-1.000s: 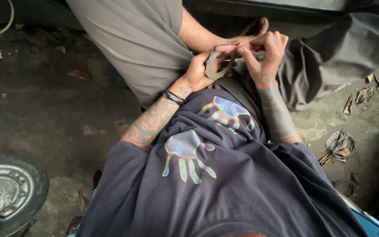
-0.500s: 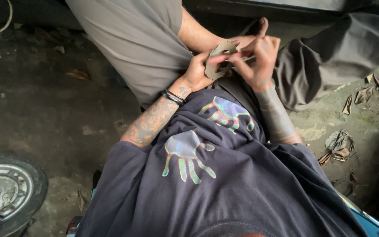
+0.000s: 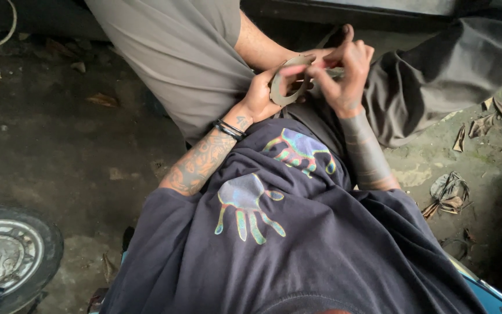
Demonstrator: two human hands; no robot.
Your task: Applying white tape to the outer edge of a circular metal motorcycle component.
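A dark shirt [image 3: 297,244] printed with iridescent handprints is seen nearest the camera, filling the lower frame. A small wheel [image 3: 7,253] with a black tyre is seen at lower left on the dirty concrete floor [image 3: 59,151]. Above the shirt, a tattooed forearm with black wristbands [image 3: 229,129] is raised. A flat grey ring-shaped part [image 3: 289,87], likely a gasket or plate, is gripped by the left hand [image 3: 262,96] at its lower edge, held in front of the lap. Its upper right rim is pinched by the right hand [image 3: 344,72], index finger raised. Grey trousers [image 3: 181,52] are seen beyond. Dry leaves [image 3: 495,119] are scattered at the right.
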